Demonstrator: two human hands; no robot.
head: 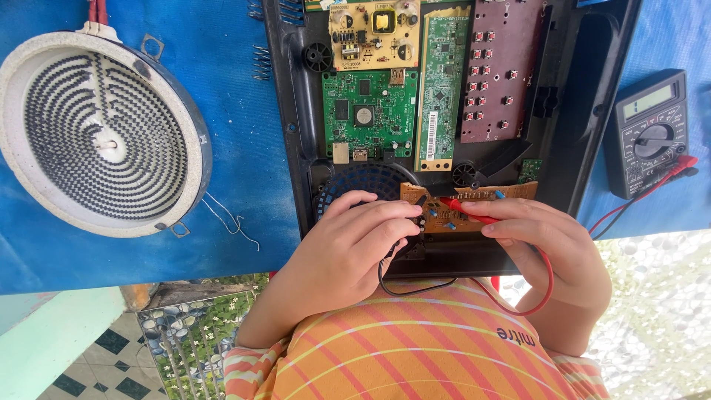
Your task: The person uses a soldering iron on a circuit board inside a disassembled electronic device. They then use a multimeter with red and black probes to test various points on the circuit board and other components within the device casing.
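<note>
1. Probing step, by our read: both hands sit over the small brown circuit board (463,207) at the near edge of the open black appliance case (292,141).
2. Our right hand (541,241) has its fingers (511,215) clamped on the red probe (463,210); tip rests on the brown board, approx. mid-board.
3. Our left hand (348,252) has fingers curled together at the board's left end, w/ a black lead (404,285) looping out below. We judge it grips a black probe, but the probe itself is hidden.
4. Red lead (544,285) curls under the right wrist, then runs to the multimeter (648,133), well apart at right on the blue worktop (244,163).
5. Other boards (green, yellow, dark red) lie further back in the case. Round coil heater (100,133) lies at left, clear of the case.
6. Next move, as a judgement: needs both tips steady on their contacts, plus a look across to the meter screen.
</note>
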